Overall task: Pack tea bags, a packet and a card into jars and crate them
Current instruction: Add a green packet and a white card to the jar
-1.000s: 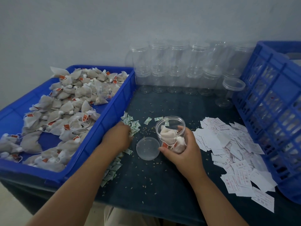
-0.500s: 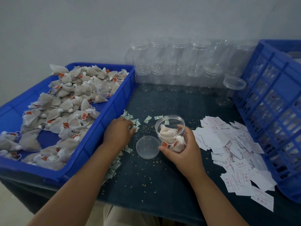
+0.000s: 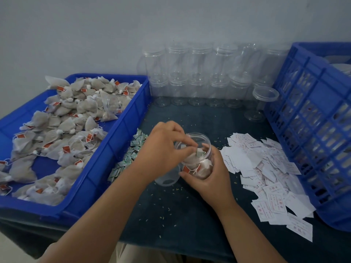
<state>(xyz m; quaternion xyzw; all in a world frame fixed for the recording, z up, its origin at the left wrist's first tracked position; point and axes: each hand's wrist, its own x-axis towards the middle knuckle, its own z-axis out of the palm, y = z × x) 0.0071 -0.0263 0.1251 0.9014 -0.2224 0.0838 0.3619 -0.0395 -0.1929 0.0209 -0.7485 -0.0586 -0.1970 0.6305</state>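
Dark surface, with the jar at its middle.
Your right hand grips the jar, which holds tea bags; your left hand pinches a small packet at its open mouth.

Clear glossy plastic jar gripped in the right hand; to the grip's left, gauzy matt tea bags in a smooth blue plastic bin; to its right, matt paper cards on dark cloth table cover.
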